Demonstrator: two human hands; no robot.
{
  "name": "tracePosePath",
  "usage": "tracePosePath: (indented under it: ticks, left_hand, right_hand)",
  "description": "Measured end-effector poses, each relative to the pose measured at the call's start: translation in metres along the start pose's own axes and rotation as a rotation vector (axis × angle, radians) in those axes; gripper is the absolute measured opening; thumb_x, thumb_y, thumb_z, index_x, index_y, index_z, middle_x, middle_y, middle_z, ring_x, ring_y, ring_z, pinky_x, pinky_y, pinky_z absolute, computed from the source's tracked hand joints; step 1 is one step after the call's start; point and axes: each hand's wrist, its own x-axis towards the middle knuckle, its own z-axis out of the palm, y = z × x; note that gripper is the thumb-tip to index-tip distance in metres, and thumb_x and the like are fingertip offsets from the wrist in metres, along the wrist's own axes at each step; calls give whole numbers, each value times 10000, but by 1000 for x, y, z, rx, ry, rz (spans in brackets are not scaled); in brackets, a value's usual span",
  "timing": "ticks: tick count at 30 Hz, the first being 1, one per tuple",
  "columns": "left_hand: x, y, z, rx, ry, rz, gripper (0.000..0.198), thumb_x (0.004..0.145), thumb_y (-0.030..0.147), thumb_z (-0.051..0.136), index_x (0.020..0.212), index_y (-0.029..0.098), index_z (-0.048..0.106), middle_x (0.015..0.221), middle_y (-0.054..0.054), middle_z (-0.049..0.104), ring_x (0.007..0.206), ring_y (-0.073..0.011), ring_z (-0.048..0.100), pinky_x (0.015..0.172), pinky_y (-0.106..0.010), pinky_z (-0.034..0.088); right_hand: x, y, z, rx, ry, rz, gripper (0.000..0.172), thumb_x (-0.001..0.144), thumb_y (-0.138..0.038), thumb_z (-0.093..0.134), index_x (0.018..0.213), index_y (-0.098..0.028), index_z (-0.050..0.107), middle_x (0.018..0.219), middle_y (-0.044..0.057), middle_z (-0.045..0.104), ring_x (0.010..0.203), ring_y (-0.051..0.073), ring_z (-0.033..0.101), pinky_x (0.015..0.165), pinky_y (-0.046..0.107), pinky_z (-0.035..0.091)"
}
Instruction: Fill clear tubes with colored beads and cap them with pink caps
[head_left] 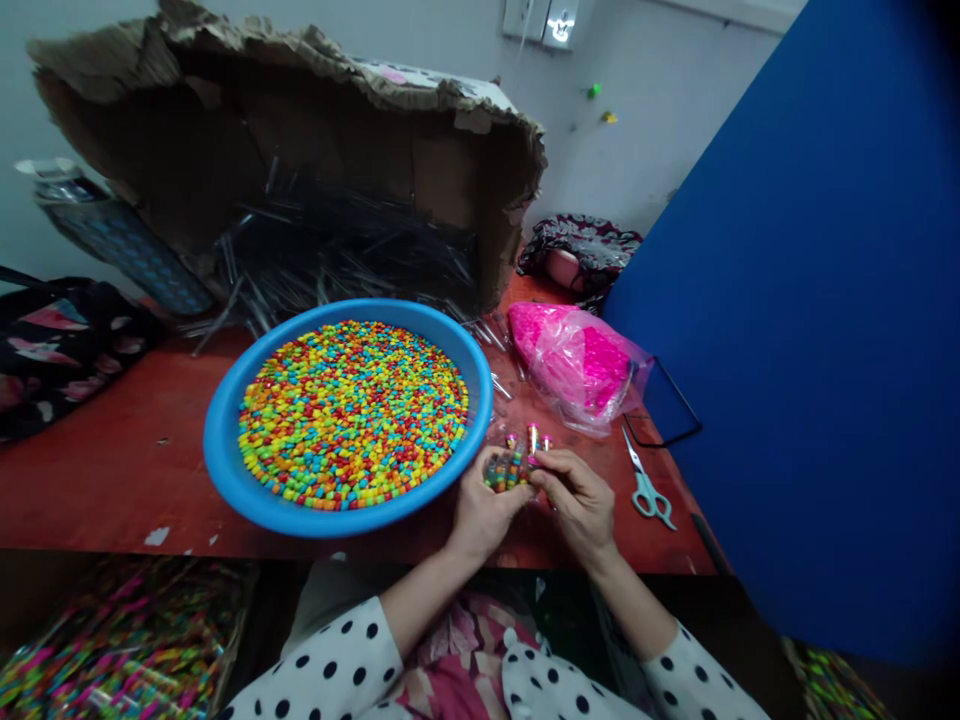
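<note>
My left hand (478, 515) is closed around several clear plastic tubes (508, 472) filled with small multicoloured candies. Thumb and fingers of my right hand (583, 502) pinch at the tops of these tubes, where a bit of pink, seemingly a cap, shows; the fingertips partly hide it. Just beyond the hands, a few pink-capped tubes (533, 438) lie on the red table (97, 480). To the left of my left hand stands a blue basin (217, 445) full of loose candies (352, 410) in red, yellow, green, orange and blue.
A torn cardboard box (517, 190) holding empty clear tubes (360, 255) lies behind the basin. Right of it sits a plastic bag of bright pink pieces (574, 360). Scissors (651, 500) rest near a blue panel (810, 300). A bottle (124, 240) and floral bag (67, 350) are left.
</note>
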Motion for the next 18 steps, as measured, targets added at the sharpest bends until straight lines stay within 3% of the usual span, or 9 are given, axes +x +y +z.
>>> tracePosePath:
  ticks: [8,12,15,18]
  left_hand:
    - [4,-1,0,28,31,-16,296,564,177,745,782,158,545,650,49,541,571,-83,479,553,-193,414]
    - [6,1,-3,-137,-53,-103,279,563,185,748,762,153,554,672,23,591,601,-108,533,588,-225,449]
    - [6,0,-5,-189,-122,-149,269,572,205,750,770,136,580,687,-4,622,609,-123,558,604,-248,461]
    - [6,-4,-4,-167,-91,-143,326,549,202,767,788,144,553,678,15,601,593,-115,546,589,-243,456]
  right_hand:
    - [-10,2,14,-6,142,82,172,770,-182,641,922,-238,701,881,39,688,838,178,630,786,336,506]
    - [-3,2,6,121,-26,317,223,743,-268,671,962,-241,706,932,39,701,841,187,636,780,337,511]
    - [9,2,-5,243,-134,502,226,722,-326,687,925,-233,719,820,20,710,686,156,629,643,284,516]
    - [23,-2,-12,274,-193,574,205,703,-362,698,827,-202,730,694,12,688,594,132,595,558,246,488]
